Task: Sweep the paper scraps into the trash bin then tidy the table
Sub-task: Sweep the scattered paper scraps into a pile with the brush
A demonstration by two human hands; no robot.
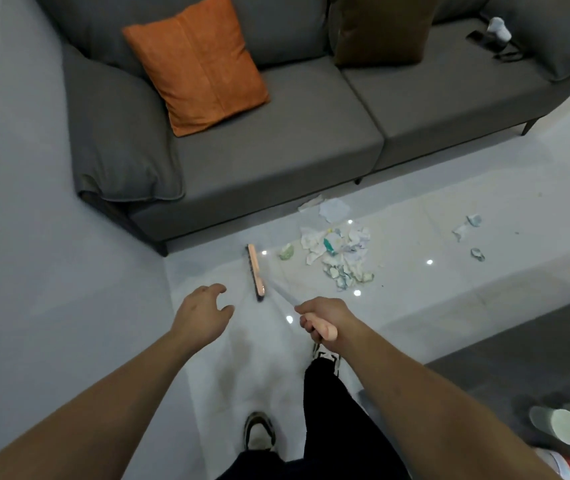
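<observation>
A pile of paper scraps (340,255) lies on the pale tiled floor in front of the grey sofa. Loose scraps (467,227) sit further right, one small greenish scrap (286,252) just left of the pile, and a white sheet (334,209) nearer the sofa. A broom head (256,271) with a pink back rests on the floor left of the pile. My right hand (321,322) grips the broom's pink handle end. My left hand (204,311) hovers beside it with fingers spread, holding nothing.
The grey sofa (276,143) with an orange cushion (195,62) and a brown cushion fills the far side. A dark table (526,372) stands at the right with pale cups (557,426) on it. My feet stand on the floor below the hands.
</observation>
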